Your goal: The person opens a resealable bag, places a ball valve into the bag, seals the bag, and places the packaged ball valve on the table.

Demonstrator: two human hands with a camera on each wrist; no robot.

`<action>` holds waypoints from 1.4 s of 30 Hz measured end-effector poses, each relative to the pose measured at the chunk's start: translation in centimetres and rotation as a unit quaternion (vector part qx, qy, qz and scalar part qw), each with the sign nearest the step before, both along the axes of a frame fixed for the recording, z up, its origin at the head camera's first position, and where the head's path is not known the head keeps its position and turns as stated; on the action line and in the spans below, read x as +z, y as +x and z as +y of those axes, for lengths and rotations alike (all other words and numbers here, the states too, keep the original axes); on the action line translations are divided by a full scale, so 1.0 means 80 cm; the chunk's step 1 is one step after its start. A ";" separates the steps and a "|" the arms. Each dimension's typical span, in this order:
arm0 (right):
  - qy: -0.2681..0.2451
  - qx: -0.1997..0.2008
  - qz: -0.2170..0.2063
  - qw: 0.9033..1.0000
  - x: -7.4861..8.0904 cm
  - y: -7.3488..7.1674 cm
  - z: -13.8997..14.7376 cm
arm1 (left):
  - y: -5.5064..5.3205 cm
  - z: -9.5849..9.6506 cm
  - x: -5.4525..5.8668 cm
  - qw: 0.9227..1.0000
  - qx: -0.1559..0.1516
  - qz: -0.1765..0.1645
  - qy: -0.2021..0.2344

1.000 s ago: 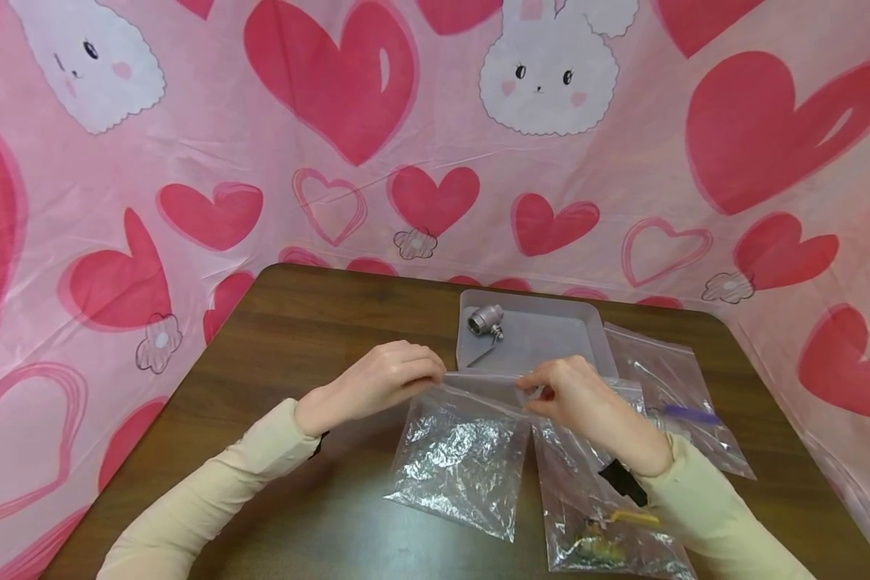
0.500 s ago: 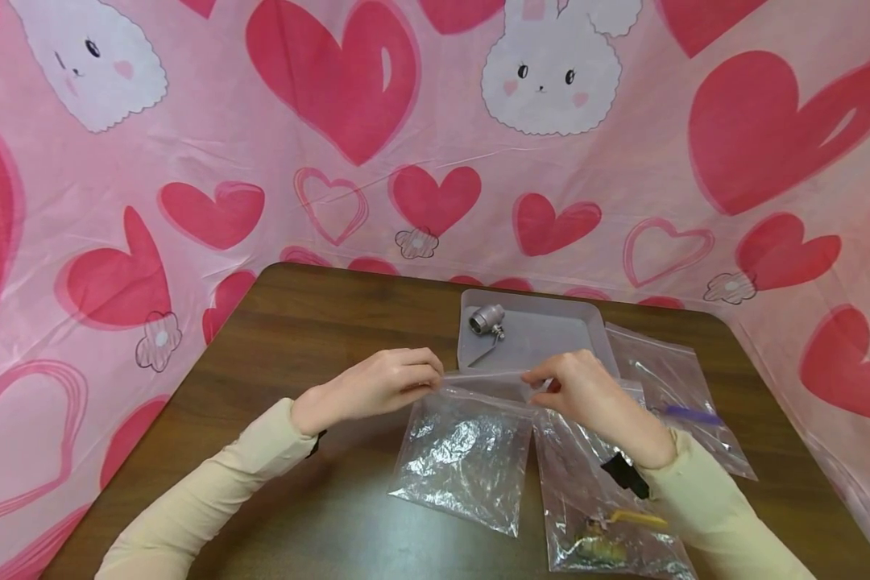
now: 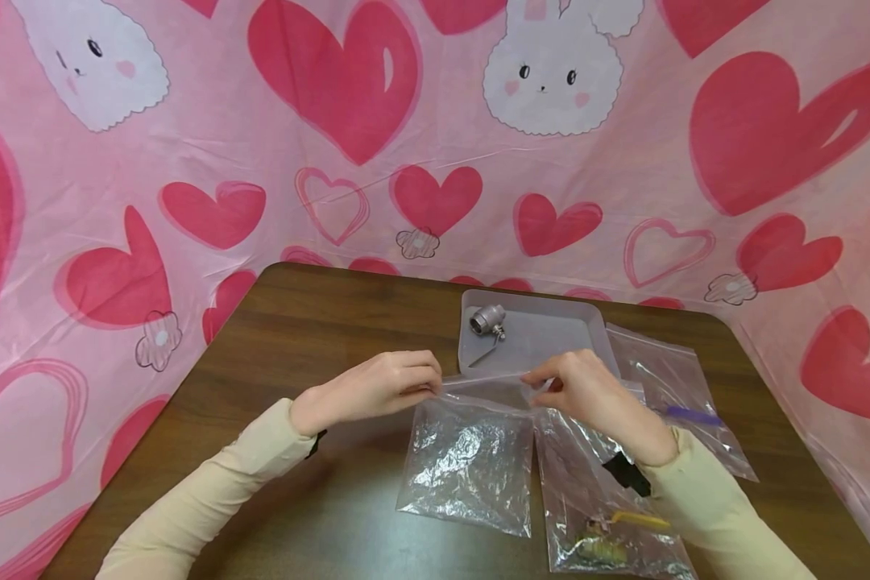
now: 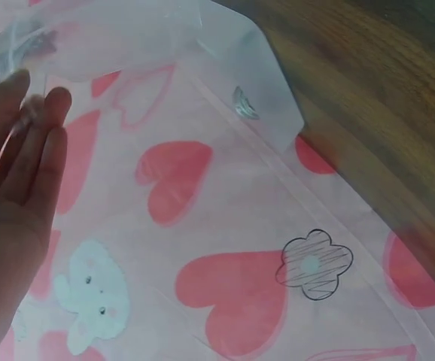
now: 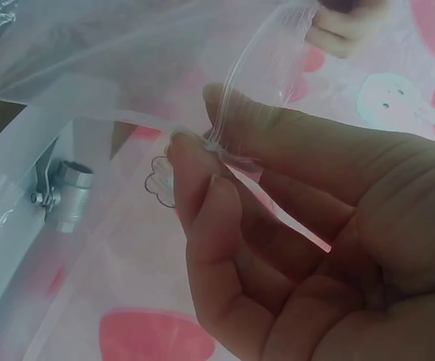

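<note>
A clear zip-lock bag (image 3: 471,467) hangs between my two hands, with nothing visible inside. My left hand (image 3: 384,388) pinches its top left corner between thumb and fingers. At the top right, thumb and forefinger of my right hand (image 3: 583,399) pinch the zip edge, seen closely in the right wrist view on the bag's zip strip (image 5: 240,68). Beyond the hands, a silver ball valve (image 3: 487,320) with a lever lies at the left of a pale grey tray (image 3: 551,334). The right wrist view also catches this valve (image 5: 71,195).
Partly under my right forearm lies a second clear bag (image 3: 573,475) holding a brass-coloured valve with a yellow lever (image 3: 638,519). Farther right, another bag (image 3: 656,362) contains something with a purple strip (image 3: 692,416). The brown table (image 3: 333,322) meets a pink heart-patterned cloth (image 3: 449,145).
The bag's lower edge has swung a little to the right. Both hands stay nearly in place and keep their pinch on the top edge.
</note>
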State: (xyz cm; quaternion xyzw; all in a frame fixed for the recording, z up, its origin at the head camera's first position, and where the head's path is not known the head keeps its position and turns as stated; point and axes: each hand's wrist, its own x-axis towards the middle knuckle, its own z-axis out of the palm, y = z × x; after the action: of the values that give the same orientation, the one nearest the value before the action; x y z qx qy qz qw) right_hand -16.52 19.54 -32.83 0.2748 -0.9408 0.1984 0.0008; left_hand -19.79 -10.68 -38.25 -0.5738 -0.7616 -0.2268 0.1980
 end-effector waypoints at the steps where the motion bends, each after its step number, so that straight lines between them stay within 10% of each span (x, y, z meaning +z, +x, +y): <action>1: 0.002 -0.002 -0.001 1.000 0.000 0.000 0.000 | 0.001 0.001 0.000 1.000 -0.005 -0.002 -0.005; 12: 0.001 0.028 0.005 1.000 0.001 0.007 -0.013 | 0.005 0.019 -0.001 0.998 0.056 0.017 0.006; 22: 0.015 0.039 -0.002 0.999 0.001 0.014 -0.024 | 0.004 0.027 0.010 0.984 0.146 -0.073 0.065; 42: 0.005 0.082 0.052 0.995 0.001 0.003 -0.016 | 0.013 0.032 0.006 0.980 0.165 -0.108 -0.004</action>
State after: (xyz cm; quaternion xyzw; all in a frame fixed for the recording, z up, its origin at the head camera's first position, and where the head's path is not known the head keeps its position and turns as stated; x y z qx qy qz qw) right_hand -16.30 18.26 -32.74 0.3611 -0.9148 0.1781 0.0318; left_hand -18.78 -8.15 -37.74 -0.4132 -0.8637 -0.2483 0.1473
